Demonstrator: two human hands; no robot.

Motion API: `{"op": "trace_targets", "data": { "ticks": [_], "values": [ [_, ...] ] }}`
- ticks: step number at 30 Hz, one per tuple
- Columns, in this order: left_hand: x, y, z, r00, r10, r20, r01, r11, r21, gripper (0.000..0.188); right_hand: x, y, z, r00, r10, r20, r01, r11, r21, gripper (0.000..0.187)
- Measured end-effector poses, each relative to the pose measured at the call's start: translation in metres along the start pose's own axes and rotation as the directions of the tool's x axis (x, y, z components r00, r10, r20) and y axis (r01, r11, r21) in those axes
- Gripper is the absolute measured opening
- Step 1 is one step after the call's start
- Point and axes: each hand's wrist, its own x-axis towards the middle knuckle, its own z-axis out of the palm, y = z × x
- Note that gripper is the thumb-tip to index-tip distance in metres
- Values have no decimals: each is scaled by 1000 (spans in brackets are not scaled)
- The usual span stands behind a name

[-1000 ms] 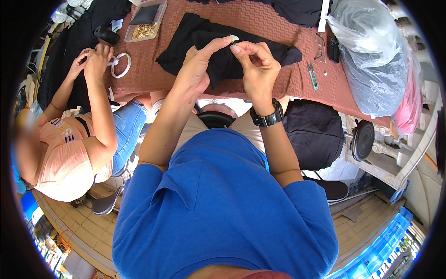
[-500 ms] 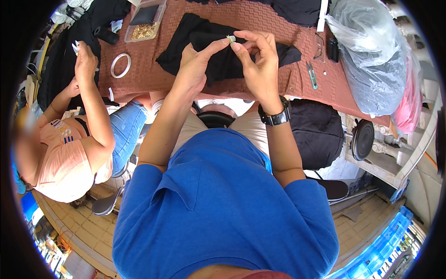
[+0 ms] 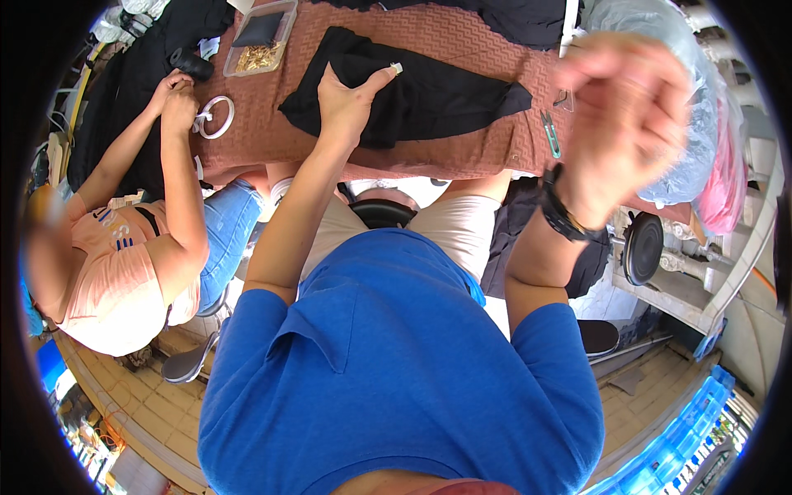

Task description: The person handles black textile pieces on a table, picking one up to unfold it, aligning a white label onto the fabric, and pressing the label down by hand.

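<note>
Over the black cloth [image 3: 445,95], my left hand [image 3: 348,106] is closed, with a small whitish tag-like piece [image 3: 397,68] at its fingertips. What exactly the piece is, I cannot make out. My right hand [image 3: 623,124], a dark watch [image 3: 565,210] on its wrist, is raised at the table's right side, apart from the cloth. Motion smears its fingers, so whether it holds anything is unclear. Near it on the table lie small thread snips [image 3: 551,134] with green handles.
A brown patterned cloth covers the table [image 3: 256,124]. A clear box [image 3: 260,59] holds small gold-coloured pieces. At left, a co-worker's hands [image 3: 176,97] are beside a white ring [image 3: 219,117] and a black cylinder [image 3: 190,63]. Plastic bags [image 3: 701,132] bulge at the right.
My right hand has left the small piece and swung right, toward the bags. My left hand still has it, slightly farther left. The co-worker's hands have lowered toward the white ring.
</note>
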Motion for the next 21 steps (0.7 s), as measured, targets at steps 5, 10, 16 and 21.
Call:
{"op": "trace_targets", "data": {
  "ticks": [5, 10, 16, 21],
  "values": [
    [6, -7, 1, 985, 166, -53, -153, 969, 193, 34, 19, -53, -39, 990, -41, 132, 19, 986, 163, 16],
    [4, 3, 4, 986, -151, 73, 160, 975, -154, 29, 3, -26, -19, 997, 39, 62, -40, 999, 13, 15],
    [-10, 37, -5, 875, -396, 280, 462, 855, -234, 27, -51, 38, 20, 880, 466, 91, -413, 847, -335, 6],
    [-15, 48, -5, 861, -418, 290, 476, 862, -172, 34, -77, 59, 38, 880, 450, 148, -325, 801, -503, 12]
  ]
}}
